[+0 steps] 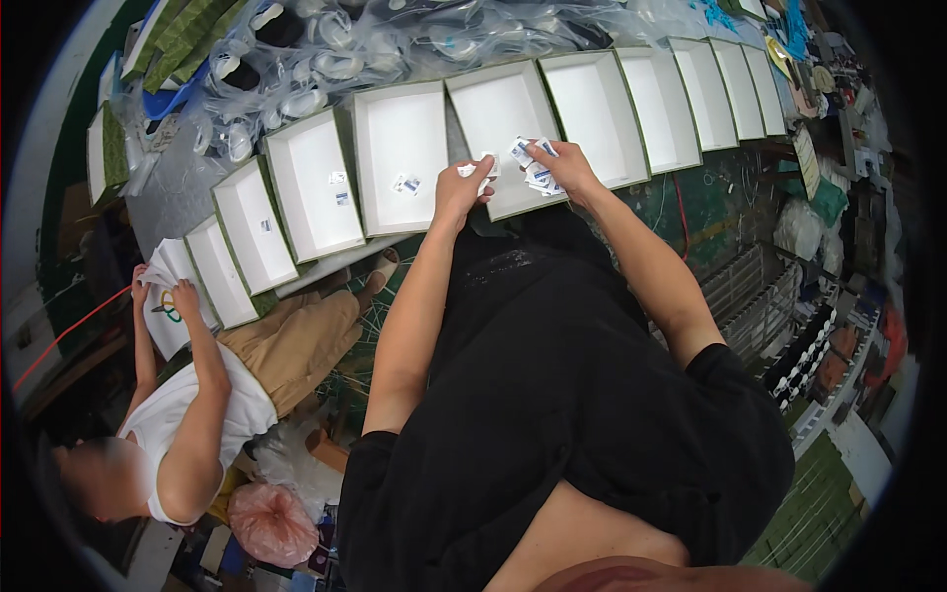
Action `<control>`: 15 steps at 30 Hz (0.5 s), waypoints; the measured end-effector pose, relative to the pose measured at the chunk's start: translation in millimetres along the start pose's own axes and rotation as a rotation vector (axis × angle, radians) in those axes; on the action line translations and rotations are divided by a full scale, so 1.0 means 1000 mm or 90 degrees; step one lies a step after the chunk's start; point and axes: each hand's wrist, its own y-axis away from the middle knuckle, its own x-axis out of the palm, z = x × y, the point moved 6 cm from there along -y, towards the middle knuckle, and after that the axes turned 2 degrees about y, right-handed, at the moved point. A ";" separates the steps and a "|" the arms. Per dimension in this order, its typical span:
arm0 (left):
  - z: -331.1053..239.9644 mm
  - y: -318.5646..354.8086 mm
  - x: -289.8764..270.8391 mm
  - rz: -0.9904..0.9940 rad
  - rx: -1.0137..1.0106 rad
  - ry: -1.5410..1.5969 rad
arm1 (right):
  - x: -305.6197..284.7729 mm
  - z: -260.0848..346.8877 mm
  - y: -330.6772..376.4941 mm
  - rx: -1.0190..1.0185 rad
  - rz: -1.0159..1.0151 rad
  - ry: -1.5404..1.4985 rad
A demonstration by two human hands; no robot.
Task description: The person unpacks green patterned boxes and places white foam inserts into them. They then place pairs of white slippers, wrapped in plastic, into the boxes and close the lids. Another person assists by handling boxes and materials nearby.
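Observation:
My right hand (570,172) is closed around a loose bunch of small white-and-blue packets (538,176), which fan out past the fingers. Beside it, my left hand (460,194) pinches one or more small white packets (468,171) between thumb and fingers. Both hands are over the near part of an open box (498,104) with a white inside and green outer walls. In the box to its left (400,123), a few of the same packets (406,185) lie on the bottom. More packets (341,198) rest in the boxes farther left.
Similar open boxes (661,109) curve in a row to both sides. Behind them, shoes in clear plastic bags (335,64) are heaped. At the left, a co-worker (207,424) in a white top handles a white sheet or bag (178,296). A metal rack (750,296) stands right.

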 end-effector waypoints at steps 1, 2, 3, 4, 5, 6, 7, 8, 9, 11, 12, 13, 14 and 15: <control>0.005 -0.009 0.012 0.009 -0.015 0.053 | -0.010 0.000 -0.005 0.005 0.033 0.012; 0.016 -0.021 0.021 0.015 -0.028 0.104 | -0.020 -0.001 -0.012 0.009 0.070 0.023; 0.020 -0.027 0.033 0.021 -0.042 0.154 | -0.032 -0.004 -0.020 0.014 0.105 0.032; 0.024 -0.029 0.041 0.011 -0.031 0.161 | -0.044 -0.011 -0.031 0.005 0.130 0.039; 0.031 -0.026 0.048 0.023 -0.041 0.220 | -0.053 -0.010 -0.032 -0.009 0.139 0.073; 0.034 -0.027 0.056 0.015 -0.016 0.249 | -0.060 -0.009 -0.034 -0.022 0.147 0.107; 0.037 -0.027 0.066 0.007 0.009 0.276 | -0.069 -0.007 -0.035 -0.036 0.155 0.140; 0.035 -0.023 0.077 0.002 0.022 0.264 | -0.077 0.002 -0.031 -0.030 0.182 0.157; 0.035 -0.017 0.089 -0.001 0.034 0.250 | -0.084 0.000 -0.031 -0.020 0.223 0.124; 0.029 -0.010 0.114 -0.031 0.041 0.213 | -0.102 0.001 -0.027 0.003 0.302 0.066; 0.023 -0.008 0.127 -0.058 0.037 0.189 | -0.117 0.003 -0.025 0.042 0.288 -0.006; 0.020 -0.007 0.138 -0.084 0.031 0.164 | -0.132 0.006 -0.022 0.073 0.279 -0.015; 0.015 -0.011 0.152 -0.113 0.046 0.117 | -0.146 0.005 -0.025 0.091 0.293 -0.008; 0.013 -0.014 0.167 -0.117 0.034 0.076 | -0.159 0.000 -0.028 0.110 0.306 -0.004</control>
